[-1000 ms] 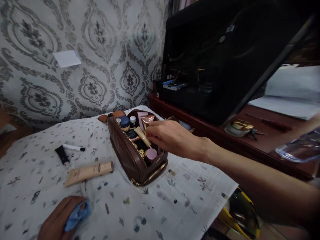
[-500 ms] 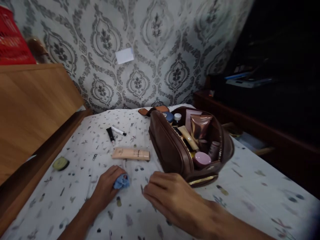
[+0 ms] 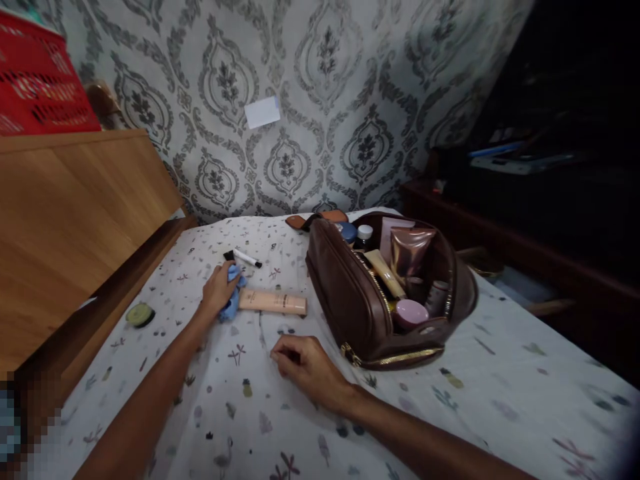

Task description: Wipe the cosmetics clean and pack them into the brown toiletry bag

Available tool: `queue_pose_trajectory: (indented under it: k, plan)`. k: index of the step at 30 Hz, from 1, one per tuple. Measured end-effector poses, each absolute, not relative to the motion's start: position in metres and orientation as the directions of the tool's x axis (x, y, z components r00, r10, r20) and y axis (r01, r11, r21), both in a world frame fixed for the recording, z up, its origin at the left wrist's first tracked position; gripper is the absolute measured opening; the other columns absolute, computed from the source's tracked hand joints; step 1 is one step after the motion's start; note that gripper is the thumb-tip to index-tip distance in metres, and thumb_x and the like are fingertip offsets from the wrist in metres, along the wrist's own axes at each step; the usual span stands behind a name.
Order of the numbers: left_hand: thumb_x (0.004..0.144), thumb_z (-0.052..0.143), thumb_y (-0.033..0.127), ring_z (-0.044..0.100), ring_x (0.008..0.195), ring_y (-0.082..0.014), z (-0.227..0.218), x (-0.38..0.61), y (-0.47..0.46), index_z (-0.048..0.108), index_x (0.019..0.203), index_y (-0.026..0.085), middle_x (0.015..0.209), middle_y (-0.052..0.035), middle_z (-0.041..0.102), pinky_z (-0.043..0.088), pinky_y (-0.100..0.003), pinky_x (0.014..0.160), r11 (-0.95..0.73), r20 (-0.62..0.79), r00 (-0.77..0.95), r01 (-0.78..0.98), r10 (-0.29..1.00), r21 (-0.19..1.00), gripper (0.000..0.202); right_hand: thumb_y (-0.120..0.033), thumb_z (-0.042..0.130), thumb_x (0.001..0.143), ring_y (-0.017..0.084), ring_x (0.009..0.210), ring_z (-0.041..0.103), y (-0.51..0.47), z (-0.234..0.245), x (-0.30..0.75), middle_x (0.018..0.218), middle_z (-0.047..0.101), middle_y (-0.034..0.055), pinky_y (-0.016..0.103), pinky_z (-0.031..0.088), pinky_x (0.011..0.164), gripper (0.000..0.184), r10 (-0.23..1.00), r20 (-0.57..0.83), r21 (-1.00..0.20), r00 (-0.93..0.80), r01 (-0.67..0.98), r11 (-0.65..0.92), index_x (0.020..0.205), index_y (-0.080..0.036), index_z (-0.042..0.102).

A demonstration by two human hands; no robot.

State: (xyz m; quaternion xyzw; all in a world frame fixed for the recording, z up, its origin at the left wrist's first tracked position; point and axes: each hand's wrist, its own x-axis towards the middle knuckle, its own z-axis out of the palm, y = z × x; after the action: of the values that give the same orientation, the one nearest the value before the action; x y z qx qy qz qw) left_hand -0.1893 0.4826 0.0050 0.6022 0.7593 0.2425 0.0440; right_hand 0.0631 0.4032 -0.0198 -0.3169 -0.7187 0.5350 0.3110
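My left hand (image 3: 219, 289) is closed round a blue cloth (image 3: 231, 300) and rests on the printed sheet (image 3: 260, 427), covering a small black tube. Right beside it lies a beige tube (image 3: 273, 302), and a white-and-black pen (image 3: 247, 258) lies just beyond. My right hand (image 3: 305, 365) sits on the sheet with its fingers curled under, nothing visible in them, in front of an open brown leather cosmetics bag (image 3: 350, 293). The bag holds several bottles, jars and tubes, among them a rose-gold tube (image 3: 410, 248) and a pink-lidded jar (image 3: 411, 313).
A wooden headboard (image 3: 65, 220) runs along the left, with a red crate (image 3: 40, 83) above it. A small round green tin (image 3: 139, 314) lies near the sheet's left edge. A dark wooden shelf (image 3: 525, 267) with dark items stands at the right. Patterned wallpaper is behind.
My right hand left the bag and came down onto the sheet in front of it. My left hand carried the blue cloth forward to the tubes. The view swung left.
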Motion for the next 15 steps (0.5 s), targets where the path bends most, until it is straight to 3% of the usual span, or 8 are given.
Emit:
queue_pose_trajectory:
  k: [3,6,9,13,15]
  plan:
    - [0.089,0.059,0.040,0.061,0.114,-0.0309,0.004,-0.190,0.503,0.054,0.123,0.021,0.116,-0.0138,0.067,0.046,-0.039,0.091,0.278,0.155,-0.387,0.841,0.909,0.464,0.040,-0.012,0.054,0.083,0.010,0.056,0.047,0.401,-0.018,0.066,0.057,0.055,-0.0040,0.022,0.034,0.055,0.017,0.789,0.124,-0.958,-0.602,0.133,0.253,0.068,-0.016,0.061]
    - [0.079,0.069,0.032,0.064,0.108,-0.0325,0.007,-0.189,0.512,0.052,0.124,0.019,0.109,-0.0144,0.070,0.048,-0.039,0.086,0.352,0.095,-0.474,0.760,0.875,0.547,0.050,-0.013,0.055,0.083,0.009,0.056,0.048,0.400,-0.015,0.066,0.059,0.056,-0.0040,0.021,0.035,0.055,0.015,0.792,0.106,-0.958,-0.601,0.151,0.243,0.070,-0.015,0.063]
    - [0.073,0.070,0.025,0.069,0.091,-0.0294,0.016,-0.190,0.510,0.052,0.124,0.012,0.097,-0.0133,0.072,0.051,-0.035,0.075,0.378,0.038,-0.542,0.633,0.840,0.676,0.055,-0.013,0.057,0.083,0.009,0.058,0.050,0.400,-0.015,0.067,0.061,0.057,-0.0038,0.021,0.037,0.056,0.013,0.792,0.092,-0.964,-0.603,0.144,0.222,0.072,-0.015,0.063]
    - [0.078,0.059,0.026,0.066,0.063,-0.0185,0.030,-0.185,0.484,0.057,0.113,0.003,0.074,-0.0038,0.067,0.052,-0.028,0.060,0.293,-0.016,-0.539,0.431,0.842,0.854,0.042,-0.019,0.056,0.088,0.009,0.059,0.055,0.400,-0.014,0.068,0.065,0.057,-0.0035,0.020,0.041,0.056,0.012,0.809,0.066,-0.982,-0.585,0.104,0.155,0.082,-0.015,0.065]
    - [0.083,0.058,0.031,0.066,0.061,-0.0151,0.036,-0.175,0.461,0.059,0.109,0.001,0.070,-0.0002,0.065,0.052,-0.026,0.062,0.190,-0.002,-0.470,0.352,0.883,0.917,0.040,-0.025,0.056,0.091,0.009,0.058,0.056,0.400,-0.016,0.068,0.072,0.057,-0.0028,0.018,0.041,0.051,0.015,0.814,0.032,-0.993,-0.580,0.071,0.090,0.097,-0.015,0.065]
